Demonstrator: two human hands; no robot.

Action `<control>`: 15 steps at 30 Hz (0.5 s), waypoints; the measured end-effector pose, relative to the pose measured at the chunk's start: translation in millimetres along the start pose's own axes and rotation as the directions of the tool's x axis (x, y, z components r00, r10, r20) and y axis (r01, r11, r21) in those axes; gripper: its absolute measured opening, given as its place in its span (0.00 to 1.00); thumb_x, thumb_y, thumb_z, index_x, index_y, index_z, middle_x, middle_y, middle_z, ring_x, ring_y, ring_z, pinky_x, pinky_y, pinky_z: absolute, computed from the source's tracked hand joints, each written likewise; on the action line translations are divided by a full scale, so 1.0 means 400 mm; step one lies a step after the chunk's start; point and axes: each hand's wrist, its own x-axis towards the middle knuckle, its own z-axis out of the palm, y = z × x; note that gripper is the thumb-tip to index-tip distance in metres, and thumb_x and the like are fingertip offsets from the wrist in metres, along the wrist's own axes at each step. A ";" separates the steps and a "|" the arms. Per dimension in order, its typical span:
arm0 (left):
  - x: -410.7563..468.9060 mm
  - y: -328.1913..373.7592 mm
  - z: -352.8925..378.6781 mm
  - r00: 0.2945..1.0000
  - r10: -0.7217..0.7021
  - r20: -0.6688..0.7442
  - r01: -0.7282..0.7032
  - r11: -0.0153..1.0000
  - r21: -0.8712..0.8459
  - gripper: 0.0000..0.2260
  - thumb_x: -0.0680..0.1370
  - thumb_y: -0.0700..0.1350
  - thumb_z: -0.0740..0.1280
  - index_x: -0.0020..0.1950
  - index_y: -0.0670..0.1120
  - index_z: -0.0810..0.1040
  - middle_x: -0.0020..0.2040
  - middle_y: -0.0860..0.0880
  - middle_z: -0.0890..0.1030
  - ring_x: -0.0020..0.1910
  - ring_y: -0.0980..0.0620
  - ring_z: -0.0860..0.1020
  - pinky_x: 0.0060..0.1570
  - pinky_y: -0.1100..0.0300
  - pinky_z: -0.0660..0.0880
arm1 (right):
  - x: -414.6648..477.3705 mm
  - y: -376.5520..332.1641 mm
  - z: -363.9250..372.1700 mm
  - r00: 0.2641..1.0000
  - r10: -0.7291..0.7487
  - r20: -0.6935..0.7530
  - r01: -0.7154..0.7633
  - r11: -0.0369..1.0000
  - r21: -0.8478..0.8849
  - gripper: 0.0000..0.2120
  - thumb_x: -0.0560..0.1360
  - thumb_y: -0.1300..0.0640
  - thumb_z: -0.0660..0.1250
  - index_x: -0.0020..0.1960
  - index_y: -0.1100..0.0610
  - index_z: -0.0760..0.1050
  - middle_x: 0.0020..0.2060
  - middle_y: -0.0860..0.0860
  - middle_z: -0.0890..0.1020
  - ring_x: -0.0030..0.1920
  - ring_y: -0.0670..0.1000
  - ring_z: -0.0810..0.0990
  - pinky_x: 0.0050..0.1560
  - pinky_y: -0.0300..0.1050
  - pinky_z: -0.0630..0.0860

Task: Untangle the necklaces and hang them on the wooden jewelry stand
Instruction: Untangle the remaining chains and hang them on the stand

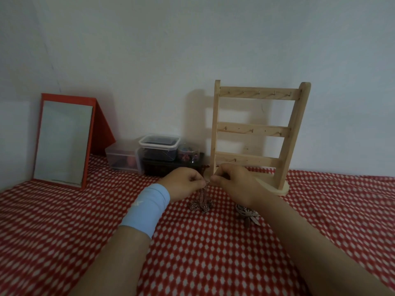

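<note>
The necklaces (202, 201) are hanging as one knotted bunch of thin chain between the two hands, the top held up in the air and the lower loops lying heaped on the cloth (213, 253) just in front of the stand (254, 129). The left hand (183, 182) is pinching the top of the bunch, its fingers (197, 182) curled tight on the chain, and the right hand (233, 184) is meeting it from the other side, its fingers (215, 178) also closing on the chain, so both seem to be picking at the same knot. A dark pendant (245, 211), likely part of another necklace, is lying on the cloth partly under the right wrist; whether it is joined to the bunch is not clear. The stand is standing upright behind the hands, and every hook that shows on its three bars is bare. So the task is looking barely started: nothing is hanging yet, the knot is not yet undone, and all the hanging is left to do. Further out, a blue wristband (147, 210) is sitting on the left forearm, some plastic boxes (159, 146) are stacked by the wall left of the stand, and a red-framed mirror (62, 144) is leaning at the far left.
</note>
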 end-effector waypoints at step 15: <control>0.001 0.019 0.047 0.987 -0.113 -0.117 0.046 0.884 -0.466 0.13 0.76 0.57 0.69 0.39 0.49 0.82 0.34 0.55 0.83 0.37 0.57 0.80 0.43 0.61 0.75 | 0.007 0.023 0.001 0.999 0.000 0.054 -0.018 0.942 0.334 0.07 0.73 0.52 0.77 0.48 0.54 0.85 0.43 0.46 0.87 0.43 0.42 0.84 0.51 0.44 0.80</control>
